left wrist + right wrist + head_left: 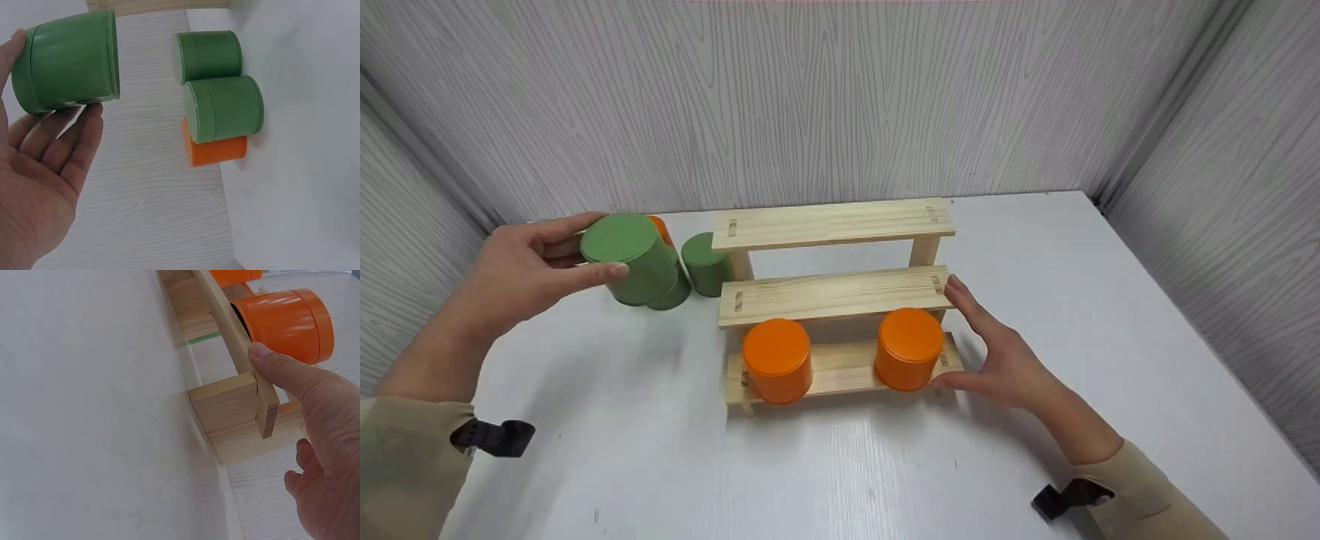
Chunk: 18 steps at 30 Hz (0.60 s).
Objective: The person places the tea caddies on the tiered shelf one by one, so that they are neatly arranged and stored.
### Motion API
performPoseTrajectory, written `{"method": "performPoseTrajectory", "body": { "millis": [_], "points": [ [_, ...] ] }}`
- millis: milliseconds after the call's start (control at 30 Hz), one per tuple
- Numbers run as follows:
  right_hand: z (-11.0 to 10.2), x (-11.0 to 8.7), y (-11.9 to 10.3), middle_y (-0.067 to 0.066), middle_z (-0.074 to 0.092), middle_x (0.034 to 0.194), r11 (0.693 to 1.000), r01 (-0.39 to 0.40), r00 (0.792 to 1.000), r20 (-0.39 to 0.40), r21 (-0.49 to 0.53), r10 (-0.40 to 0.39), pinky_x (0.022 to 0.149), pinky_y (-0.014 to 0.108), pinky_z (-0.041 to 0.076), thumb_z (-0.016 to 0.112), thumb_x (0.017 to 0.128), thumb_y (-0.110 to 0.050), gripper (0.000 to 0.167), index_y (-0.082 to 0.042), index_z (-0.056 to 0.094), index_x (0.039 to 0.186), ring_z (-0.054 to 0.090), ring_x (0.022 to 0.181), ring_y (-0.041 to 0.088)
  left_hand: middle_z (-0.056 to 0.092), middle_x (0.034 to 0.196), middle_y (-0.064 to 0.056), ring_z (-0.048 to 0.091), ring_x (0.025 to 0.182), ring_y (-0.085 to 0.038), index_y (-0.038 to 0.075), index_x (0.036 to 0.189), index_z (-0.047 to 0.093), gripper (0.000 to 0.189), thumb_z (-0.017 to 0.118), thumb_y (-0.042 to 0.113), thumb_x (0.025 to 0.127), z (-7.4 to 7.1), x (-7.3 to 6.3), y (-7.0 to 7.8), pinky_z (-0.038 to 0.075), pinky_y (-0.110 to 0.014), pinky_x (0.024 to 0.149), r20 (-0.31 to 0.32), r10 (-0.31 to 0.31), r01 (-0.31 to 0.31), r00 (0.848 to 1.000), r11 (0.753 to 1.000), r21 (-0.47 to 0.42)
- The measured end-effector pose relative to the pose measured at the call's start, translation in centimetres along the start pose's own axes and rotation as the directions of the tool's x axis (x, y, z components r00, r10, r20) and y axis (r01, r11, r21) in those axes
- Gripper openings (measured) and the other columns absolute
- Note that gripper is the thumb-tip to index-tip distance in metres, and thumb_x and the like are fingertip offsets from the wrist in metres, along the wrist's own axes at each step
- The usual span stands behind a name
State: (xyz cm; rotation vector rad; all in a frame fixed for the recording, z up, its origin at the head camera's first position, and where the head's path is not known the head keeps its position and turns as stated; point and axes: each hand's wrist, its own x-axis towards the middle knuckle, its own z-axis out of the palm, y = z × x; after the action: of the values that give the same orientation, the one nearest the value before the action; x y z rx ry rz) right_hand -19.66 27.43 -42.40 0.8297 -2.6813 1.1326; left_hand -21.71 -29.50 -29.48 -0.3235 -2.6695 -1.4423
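Note:
My left hand (521,259) holds a green lidded canister (630,255) between thumb and fingers, up off the table at the left. In the left wrist view this canister (73,62) lies sideways across the frame, apart from the others. A three-step wooden shelf (832,296) stands mid-table. Its lowest step bears an orange canister (776,360) at the left and another orange canister (909,349) at the right. At the shelf's right end, my right hand (1005,360) has its thumb (270,360) against the lowest step's front edge; its straight fingertips reach the middle step.
Behind the held canister, a green canister (228,107) and an orange canister (216,152) stand close together. Another green canister (706,266) is beside the shelf's left end, partly behind the top step. A wood-grain panel (810,97) rises behind the white table (675,450).

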Motion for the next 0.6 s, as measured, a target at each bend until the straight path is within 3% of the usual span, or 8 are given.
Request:
{"method": "performPoseTrajectory", "body": {
  "millis": [300,600],
  "points": [
    [0.0,0.0,-0.1,-0.01,0.015,0.177,1.0,-0.011,1.0,0.001,0.01,0.011,0.126,0.058,0.029,0.1,0.074,-0.037,0.126,-0.029,0.021,0.172,0.022,0.161,0.02,0.076,0.125,0.007,0.072,0.109,0.0,0.011,0.15,0.062,0.068,0.09,0.021,0.089,0.1,0.6,3.4,0.056,-0.013,0.087,0.011,0.059,-0.06,0.998,0.998,0.033],
    [0.0,0.0,0.0,-0.009,0.016,0.177,1.0,0.008,1.0,-0.004,0.012,-0.008,0.126,0.057,0.03,0.1,0.074,-0.037,0.125,-0.028,0.021,0.172,0.023,0.16,0.019,0.077,0.125,0.001,0.073,0.108,-0.005,0.012,0.146,0.066,0.064,0.091,0.018,0.087,1.6,1.9,7.0,0.057,-0.015,0.088,0.054,0.137,-0.138,0.989,0.99,0.017]
  ]
}}
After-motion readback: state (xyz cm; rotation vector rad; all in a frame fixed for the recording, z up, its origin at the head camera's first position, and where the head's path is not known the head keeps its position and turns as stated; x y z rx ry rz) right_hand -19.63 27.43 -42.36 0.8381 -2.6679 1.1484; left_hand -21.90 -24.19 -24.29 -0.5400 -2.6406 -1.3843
